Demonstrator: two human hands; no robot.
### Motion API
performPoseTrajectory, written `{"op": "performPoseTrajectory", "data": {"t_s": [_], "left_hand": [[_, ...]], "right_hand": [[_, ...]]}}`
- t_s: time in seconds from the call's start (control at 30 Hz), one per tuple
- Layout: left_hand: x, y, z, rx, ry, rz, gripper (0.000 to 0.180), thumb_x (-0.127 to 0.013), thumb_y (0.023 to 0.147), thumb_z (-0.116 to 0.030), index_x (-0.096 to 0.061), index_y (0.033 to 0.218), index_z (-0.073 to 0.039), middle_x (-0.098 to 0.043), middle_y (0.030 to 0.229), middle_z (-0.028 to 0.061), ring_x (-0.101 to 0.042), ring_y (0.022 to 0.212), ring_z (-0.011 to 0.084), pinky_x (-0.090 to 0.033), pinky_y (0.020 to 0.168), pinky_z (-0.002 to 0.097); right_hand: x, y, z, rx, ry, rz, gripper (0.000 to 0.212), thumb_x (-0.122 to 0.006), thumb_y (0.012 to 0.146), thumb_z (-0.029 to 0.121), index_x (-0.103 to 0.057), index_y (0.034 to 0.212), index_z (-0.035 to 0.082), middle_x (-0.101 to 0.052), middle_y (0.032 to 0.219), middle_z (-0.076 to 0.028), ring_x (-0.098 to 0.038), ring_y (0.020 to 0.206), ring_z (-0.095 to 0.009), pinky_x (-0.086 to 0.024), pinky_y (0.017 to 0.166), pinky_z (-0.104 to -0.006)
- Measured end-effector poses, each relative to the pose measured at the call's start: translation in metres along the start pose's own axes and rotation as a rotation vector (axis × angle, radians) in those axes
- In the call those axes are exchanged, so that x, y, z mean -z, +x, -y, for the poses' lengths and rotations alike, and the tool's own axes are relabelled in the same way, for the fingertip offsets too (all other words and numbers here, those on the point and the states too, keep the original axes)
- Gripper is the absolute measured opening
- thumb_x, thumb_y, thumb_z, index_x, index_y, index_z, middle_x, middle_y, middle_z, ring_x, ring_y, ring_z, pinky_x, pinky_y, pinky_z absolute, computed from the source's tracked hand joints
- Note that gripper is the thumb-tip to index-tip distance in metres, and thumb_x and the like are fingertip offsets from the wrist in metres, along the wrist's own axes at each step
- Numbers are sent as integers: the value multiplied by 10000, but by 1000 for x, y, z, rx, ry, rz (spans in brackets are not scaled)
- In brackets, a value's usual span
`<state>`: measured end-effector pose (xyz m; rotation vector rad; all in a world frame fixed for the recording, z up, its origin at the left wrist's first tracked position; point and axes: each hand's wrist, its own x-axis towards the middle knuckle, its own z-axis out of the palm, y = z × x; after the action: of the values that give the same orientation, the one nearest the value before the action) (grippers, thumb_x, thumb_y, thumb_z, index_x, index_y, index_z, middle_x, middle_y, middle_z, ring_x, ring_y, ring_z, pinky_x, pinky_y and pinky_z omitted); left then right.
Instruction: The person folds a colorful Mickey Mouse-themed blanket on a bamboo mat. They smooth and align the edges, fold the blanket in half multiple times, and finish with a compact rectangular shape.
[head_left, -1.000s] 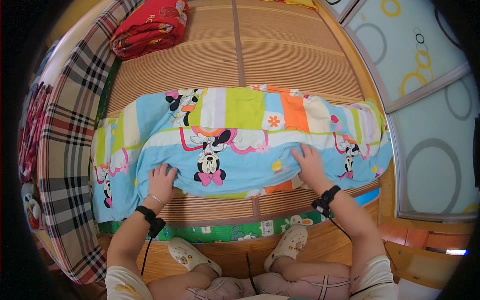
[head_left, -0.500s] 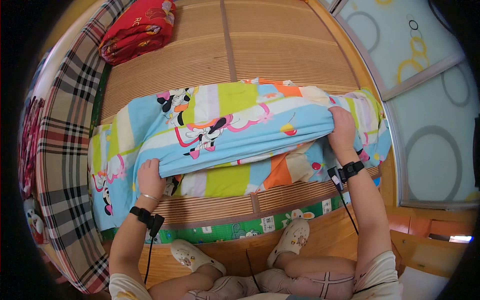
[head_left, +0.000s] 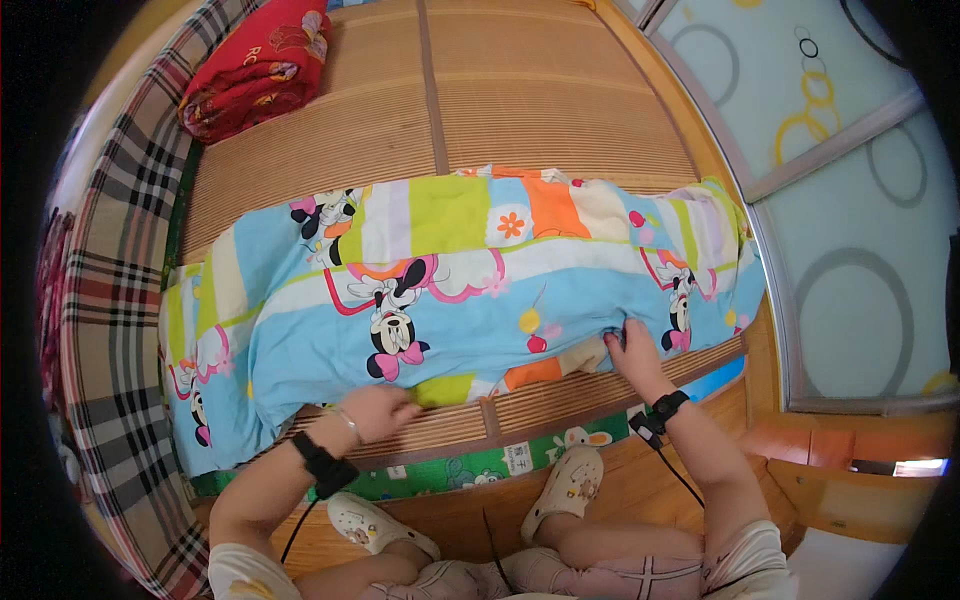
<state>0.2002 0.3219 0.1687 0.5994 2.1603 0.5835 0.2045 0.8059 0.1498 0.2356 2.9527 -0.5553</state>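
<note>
A colourful quilt (head_left: 450, 300) with blue, green, white and orange stripes and cartoon figures lies as a long folded band across the bed. At its near edge, right of the middle, my right hand (head_left: 638, 358) pinches the fabric between thumb and fingers. My left hand (head_left: 375, 412) is just off the near edge, left of the middle, over the slatted mat. Its fingers point right, loosely bent and a little apart, with no cloth in them. Black bands with small devices sit on both wrists.
A brown slatted mat (head_left: 530, 90) covers the bed. A folded red quilt (head_left: 255, 80) lies at the far left beside a plaid-covered bed side (head_left: 110, 330). Frosted sliding doors (head_left: 850, 230) stand at the right. A green printed mat (head_left: 440, 475) edges the bed near my feet.
My left hand has let go of the quilt's edge and moved right and nearer. My right hand has come down and left with the fabric, and the lifted front fold now lies flatter.
</note>
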Motion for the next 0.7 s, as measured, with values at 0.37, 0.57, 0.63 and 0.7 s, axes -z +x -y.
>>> {"op": "performPoseTrajectory", "data": {"t_s": [0.37,0.57,0.63,0.7], "left_hand": [[-19,53,-34,-21,191,-134,825,-697,831,-389,-299,1520,-168,-418,1423,211,-443,1304,418,-397,1006,576],[-22,76,-64,235,346,-351,764,-709,788,-422,-413,1438,-152,-452,1418,199,-457,1288,413,-397,1000,585],[-21,92,-73,229,216,-149,734,-703,787,-437,-441,1403,-137,-458,1423,208,-466,1276,430,-375,1027,588],[-19,108,-81,155,136,8,745,-702,787,-446,-436,1407,-131,-468,1410,214,-471,1269,437,-364,1038,592]], "right_hand": [[-65,-5,46,271,-37,-25,372,-671,830,273,-607,999,-52,-606,993,-267,-591,939,-430,-472,863,-490],[-49,37,-20,-122,-200,84,440,-603,876,340,-648,1130,-17,-652,1145,-251,-627,1034,-406,-462,947,-477],[-50,50,-40,-124,-205,175,412,-582,893,325,-664,1136,2,-666,1145,-234,-632,1032,-420,-475,936,-481],[-54,59,-53,-3,-192,248,337,-562,916,280,-700,1074,17,-701,1051,-218,-647,958,-448,-506,879,-495]]}}
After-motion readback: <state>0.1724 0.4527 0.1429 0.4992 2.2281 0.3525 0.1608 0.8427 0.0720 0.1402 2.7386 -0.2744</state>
